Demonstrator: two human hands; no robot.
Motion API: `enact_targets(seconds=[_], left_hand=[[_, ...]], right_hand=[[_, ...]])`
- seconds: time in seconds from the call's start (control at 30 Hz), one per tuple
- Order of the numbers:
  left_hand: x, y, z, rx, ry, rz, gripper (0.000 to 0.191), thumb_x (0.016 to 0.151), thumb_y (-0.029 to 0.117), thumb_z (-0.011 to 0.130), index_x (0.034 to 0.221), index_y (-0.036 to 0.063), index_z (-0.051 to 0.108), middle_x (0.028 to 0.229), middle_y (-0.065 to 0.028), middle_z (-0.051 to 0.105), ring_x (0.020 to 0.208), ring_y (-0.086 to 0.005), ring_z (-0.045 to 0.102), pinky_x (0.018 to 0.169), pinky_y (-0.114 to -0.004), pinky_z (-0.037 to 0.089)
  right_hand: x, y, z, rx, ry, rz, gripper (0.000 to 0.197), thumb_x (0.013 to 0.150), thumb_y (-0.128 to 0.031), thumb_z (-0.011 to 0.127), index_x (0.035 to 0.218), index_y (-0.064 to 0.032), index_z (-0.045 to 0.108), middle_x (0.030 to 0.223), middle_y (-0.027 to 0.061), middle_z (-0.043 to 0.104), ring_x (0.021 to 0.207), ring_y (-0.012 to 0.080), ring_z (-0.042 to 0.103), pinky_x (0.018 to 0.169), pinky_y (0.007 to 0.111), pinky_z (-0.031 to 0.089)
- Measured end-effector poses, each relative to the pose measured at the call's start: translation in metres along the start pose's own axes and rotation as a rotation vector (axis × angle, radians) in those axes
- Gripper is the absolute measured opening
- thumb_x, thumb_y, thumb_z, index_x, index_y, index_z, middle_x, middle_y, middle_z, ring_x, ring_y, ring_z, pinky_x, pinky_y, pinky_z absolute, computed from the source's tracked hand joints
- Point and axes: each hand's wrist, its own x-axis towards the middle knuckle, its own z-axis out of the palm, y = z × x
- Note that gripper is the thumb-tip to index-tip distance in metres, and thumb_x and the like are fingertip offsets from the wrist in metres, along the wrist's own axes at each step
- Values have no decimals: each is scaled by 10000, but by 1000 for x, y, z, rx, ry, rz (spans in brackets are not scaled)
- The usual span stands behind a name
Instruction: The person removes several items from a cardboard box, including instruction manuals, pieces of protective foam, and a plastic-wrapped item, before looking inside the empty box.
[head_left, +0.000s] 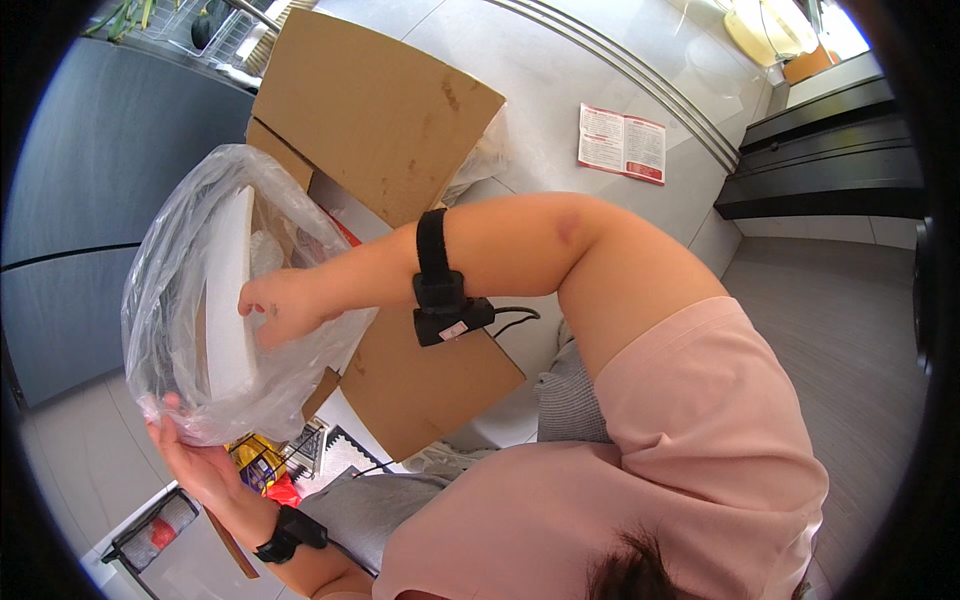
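Note:
A large clear plastic bag (161, 247) stands with its mouth spread wide. Inside it is an upright white foam board (229, 330), and beside the board lies a clear plastic-wrapped item (266, 251) that I cannot make out. My left hand (191, 454) grips the bag's near lower side, with fingertips showing through the film. My right hand (289, 306) is in the bag's mouth, fingers curled against the foam board's edge; whether they grip it is unclear. Under and behind the bag sits an open cardboard box (375, 112), partly covered by the bag and my right forearm.
A printed leaflet (622, 143) lies on the tiled floor. Grey cabinet doors (127, 150) stand at the left, below a wire basket (225, 37). Near my left wrist, a black wire rack (281, 457) holds a yellow packet (255, 457). A pale yellow bucket (765, 30) stands far right.

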Motion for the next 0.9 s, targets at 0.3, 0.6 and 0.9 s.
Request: enact_targets(seconds=[0.3,0.6,0.9], left_hand=[[9,17,-2,-137,430,172,402,907,246,388,1227,25,493,1251,-120,462,1149,-272,433,969,-441,364],[13,16,-21,-47,382,269,441,883,239,441,1249,-7,433,1253,-141,464,1131,-244,449,918,-419,408],[10,2,-3,-12,194,305,392,874,131,469,1235,2,385,1239,-167,480,1131,-252,459,929,-421,405]], right_hand=[[-27,-41,-47,226,-342,-2,289,821,-306,600,953,-49,597,906,65,609,797,169,566,648,316,476],[-15,-25,-29,-523,-897,244,268,802,-273,582,952,-60,644,935,86,648,807,208,598,701,353,481],[9,26,-31,-1189,-442,282,234,688,-129,647,911,-71,687,924,112,659,827,288,612,639,426,491]])
